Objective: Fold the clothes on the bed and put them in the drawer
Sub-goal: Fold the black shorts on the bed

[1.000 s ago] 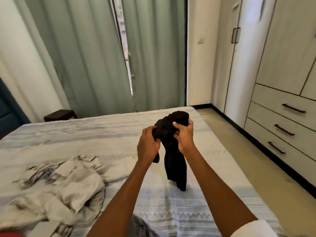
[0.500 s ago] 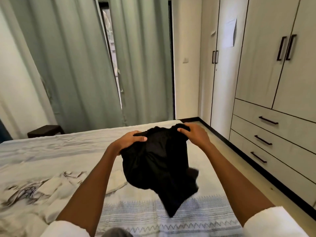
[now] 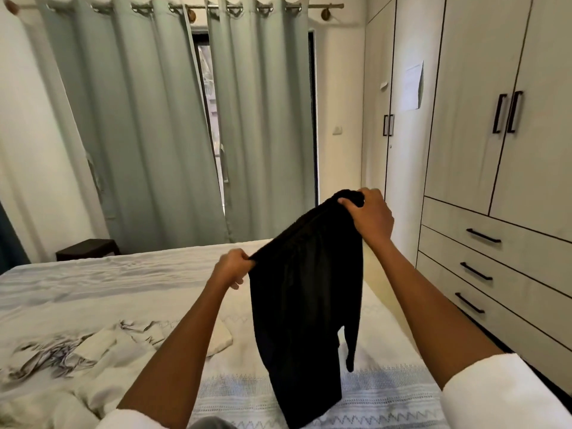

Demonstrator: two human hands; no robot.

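Across the near and middle scene, bed (image 3: pixel 130 283) carries a crumpled pale garment (image 3: pixel 93 363) at near left. Wardrobe (image 3: pixel 483 144) stands at right, three drawers (image 3: pixel 520 274) closed. Black garment (image 3: pixel 306 311) hangs above the bed's right side, lower end at the bedspread. Right hand (image 3: pixel 370 216), higher, grip curled over the top edge; left hand (image 3: pixel 232 269), lower, grip pinching the other corner.

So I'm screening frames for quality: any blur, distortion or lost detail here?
Head view: wide-angle bends the wardrobe lines; black garment reads as near-solid dark, folds barely visible; pale clothes at lower left look soft; daylight shows through the curtain gap.
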